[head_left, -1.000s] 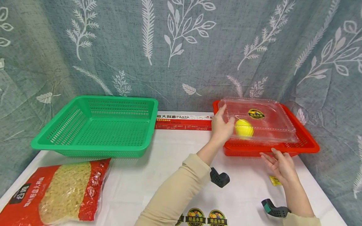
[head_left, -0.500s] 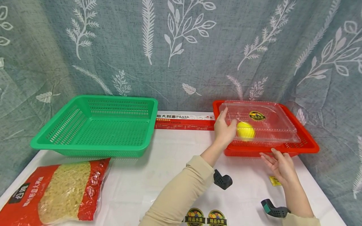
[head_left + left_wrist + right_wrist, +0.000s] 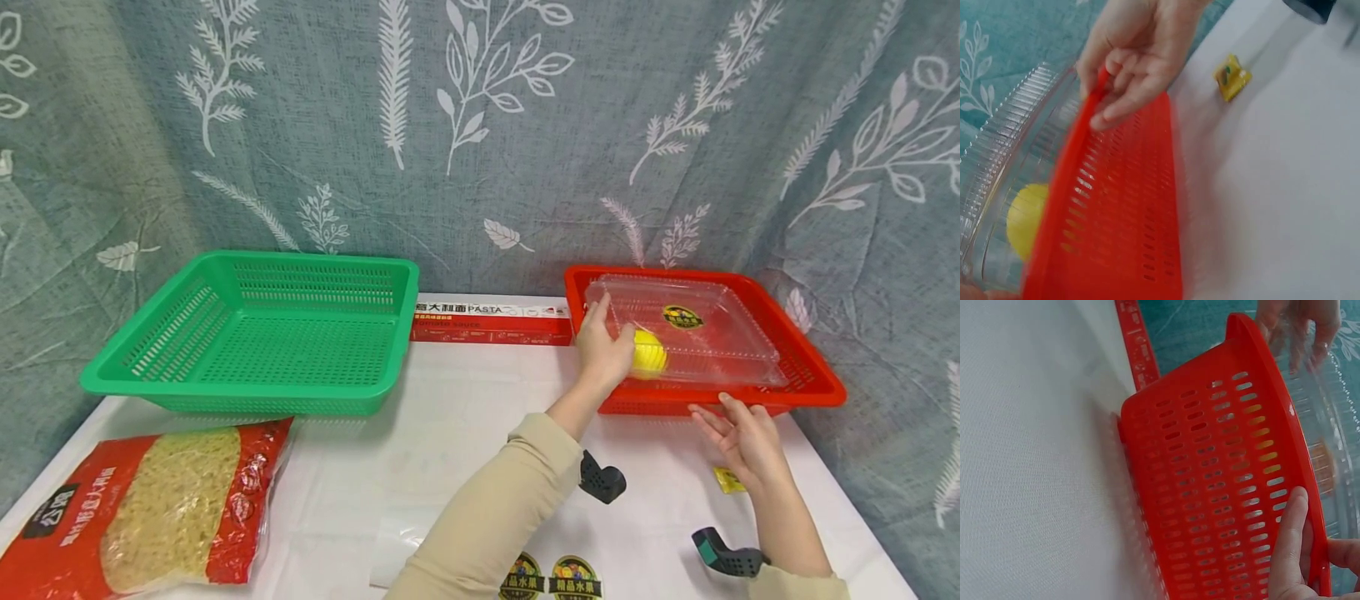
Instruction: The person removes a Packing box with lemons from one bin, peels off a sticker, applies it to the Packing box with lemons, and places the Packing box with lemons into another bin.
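Note:
A clear plastic clamshell box with a black-and-gold fruit sticker lies tilted inside the red basket. A round yellow thing shows through its wall; its kind is unclear. My left hand grips the box's left end, thumb towards the front. On the basket's front rim, my right hand pinches the edge, with fingers against the outer wall and the thumb over the rim. The left wrist view shows this same grip of my right hand. Part of the left palm is hidden.
An open green basket stands at the left, with a red pasta bag before it. Behind lies a long PASTA box. A small yellow packet and round fruit stickers lie on the white table.
The clear box has sunk lower into the red basket, its back edge dropping below the rim. My left hand has moved slightly right and down with it. My right hand has stayed still.

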